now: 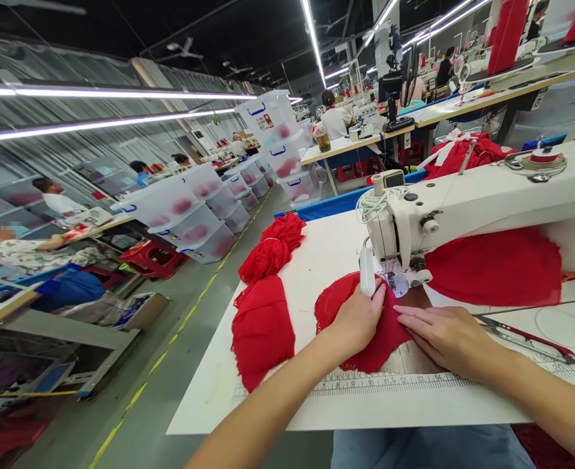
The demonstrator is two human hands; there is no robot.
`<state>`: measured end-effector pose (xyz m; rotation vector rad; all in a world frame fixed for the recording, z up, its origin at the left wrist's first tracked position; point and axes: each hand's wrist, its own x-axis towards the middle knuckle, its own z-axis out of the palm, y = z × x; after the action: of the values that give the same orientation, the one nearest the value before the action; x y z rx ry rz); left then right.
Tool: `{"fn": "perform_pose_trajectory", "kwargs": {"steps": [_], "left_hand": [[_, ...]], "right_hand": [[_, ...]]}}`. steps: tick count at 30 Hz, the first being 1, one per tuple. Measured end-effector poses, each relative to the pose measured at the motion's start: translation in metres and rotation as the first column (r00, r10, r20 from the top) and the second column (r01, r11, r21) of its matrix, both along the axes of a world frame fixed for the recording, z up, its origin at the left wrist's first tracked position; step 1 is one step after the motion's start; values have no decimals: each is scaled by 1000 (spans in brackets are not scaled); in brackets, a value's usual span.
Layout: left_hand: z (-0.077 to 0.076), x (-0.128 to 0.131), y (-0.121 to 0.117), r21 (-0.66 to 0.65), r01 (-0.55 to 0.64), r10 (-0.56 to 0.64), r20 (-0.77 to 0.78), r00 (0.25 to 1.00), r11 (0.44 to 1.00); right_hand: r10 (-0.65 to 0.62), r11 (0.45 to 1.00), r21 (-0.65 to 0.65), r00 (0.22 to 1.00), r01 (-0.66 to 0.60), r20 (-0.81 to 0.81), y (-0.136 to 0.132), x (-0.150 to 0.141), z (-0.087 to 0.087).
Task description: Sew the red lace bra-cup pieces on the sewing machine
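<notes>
A red fabric piece (390,335) with a lacy, scalloped edge lies on the sewing machine bed, its upper part close to the needle area (398,280). My left hand (358,320) is on this piece, fingers closed together on the cloth just left of the presser foot. Its fingertips are partly hidden beside a white lamp-like part (367,272). To the right, my right hand (439,335) lies flat with fingers stretched out, the tips touching the fabric's right edge. The white sewing machine (463,208) reaches in from the right above both hands.
Left on the table sit more red fabric pieces (263,326) and a bunched pile (272,247). A larger red piece (502,267) lies under the machine arm. Red-handled thread snips (527,335) rest right of my right hand. A printed ruler (346,384) runs along the front.
</notes>
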<state>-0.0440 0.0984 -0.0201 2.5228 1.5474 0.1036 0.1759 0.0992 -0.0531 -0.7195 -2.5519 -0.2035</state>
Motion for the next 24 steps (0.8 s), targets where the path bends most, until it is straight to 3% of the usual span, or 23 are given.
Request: {"fn": "perform_pose_trajectory", "kwargs": {"steps": [11, 24], "left_hand": [[-24, -18, 10, 116, 97, -104, 58, 993, 988], [-27, -22, 14, 181, 156, -164, 29, 986, 971]], "right_hand": [[2, 1000, -24, 999, -3, -50, -1, 1, 1], [-13, 1000, -23, 999, 12, -43, -4, -2, 1]]}}
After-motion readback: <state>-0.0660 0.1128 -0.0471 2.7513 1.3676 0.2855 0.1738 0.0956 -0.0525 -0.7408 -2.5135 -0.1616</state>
